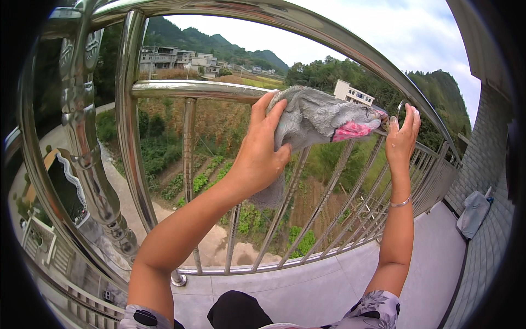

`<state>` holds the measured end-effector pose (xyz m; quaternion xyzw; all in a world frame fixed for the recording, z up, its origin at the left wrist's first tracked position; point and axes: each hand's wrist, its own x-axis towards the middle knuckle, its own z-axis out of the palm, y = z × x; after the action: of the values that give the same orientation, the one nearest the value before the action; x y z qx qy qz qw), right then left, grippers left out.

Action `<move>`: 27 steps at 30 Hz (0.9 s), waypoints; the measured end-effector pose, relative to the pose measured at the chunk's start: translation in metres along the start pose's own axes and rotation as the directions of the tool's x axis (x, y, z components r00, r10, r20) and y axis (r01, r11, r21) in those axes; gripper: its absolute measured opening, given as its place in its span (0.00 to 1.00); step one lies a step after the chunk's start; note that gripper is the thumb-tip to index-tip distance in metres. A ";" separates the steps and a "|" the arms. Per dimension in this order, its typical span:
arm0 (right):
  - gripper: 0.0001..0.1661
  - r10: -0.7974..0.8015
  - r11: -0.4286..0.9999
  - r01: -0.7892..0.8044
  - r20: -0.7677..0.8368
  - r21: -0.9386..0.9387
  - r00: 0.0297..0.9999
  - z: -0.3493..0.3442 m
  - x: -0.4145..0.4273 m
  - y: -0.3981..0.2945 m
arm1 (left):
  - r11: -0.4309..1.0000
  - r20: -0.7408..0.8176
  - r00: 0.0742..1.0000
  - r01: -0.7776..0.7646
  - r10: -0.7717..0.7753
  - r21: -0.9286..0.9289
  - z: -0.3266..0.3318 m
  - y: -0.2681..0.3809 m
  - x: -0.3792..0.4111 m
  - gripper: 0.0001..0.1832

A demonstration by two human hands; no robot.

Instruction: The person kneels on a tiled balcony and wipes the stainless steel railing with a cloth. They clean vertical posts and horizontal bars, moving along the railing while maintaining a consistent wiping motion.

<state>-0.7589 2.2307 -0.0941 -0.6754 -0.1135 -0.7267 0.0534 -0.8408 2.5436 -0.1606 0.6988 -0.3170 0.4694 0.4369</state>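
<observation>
A worn grey cloth [306, 113] with a bright pink patch is draped over the middle rail [197, 88] of a shiny metal railing. Its lower end hangs down behind my left forearm. My left hand [263, 144] grips the cloth's left part, fingers over the top and thumb below. At the narrowed right end of the cloth is my right hand [402, 133], its fingers bent around that end; its exact hold is partly hidden. A thin curved shiny piece shows beside these fingers; I cannot tell what it is. Wet white specks dot the right hand.
The thick top handrail [328, 31] arches above both hands. To the left stand a square post [133, 123] and an ornate metal baluster [88, 123]. Thin twisted bars [322, 205] run down to the tiled floor [283, 296]. A plastic-covered item [472, 216] leans by the brick wall [476, 164].
</observation>
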 end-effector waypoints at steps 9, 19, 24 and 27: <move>0.31 -0.268 0.948 0.211 0.241 0.239 0.933 -0.007 -0.036 -0.081 | 0.962 0.123 0.992 0.054 -0.022 -0.267 0.014 -0.007 -0.011 0.30; 0.41 -0.635 -0.258 -0.966 0.749 0.021 0.186 -0.048 -0.120 -0.142 | 0.845 0.734 0.679 0.398 -0.010 -0.357 -0.031 -0.006 0.021 0.26; 0.49 -0.610 -0.475 -0.873 0.757 -0.111 0.235 -0.061 -0.149 -0.158 | 0.854 0.876 0.477 0.423 0.076 -0.304 -0.035 0.003 0.029 0.33; 0.52 -0.587 -0.596 -0.782 0.762 -0.179 0.273 -0.065 -0.142 -0.159 | 0.856 0.943 0.323 0.461 0.083 -0.233 -0.027 0.003 0.029 0.30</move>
<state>-0.8471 2.3589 -0.2544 -0.3995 -0.3272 0.3200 0.7943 -0.8436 2.5660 -0.1282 0.7446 -0.5221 -0.1613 0.3833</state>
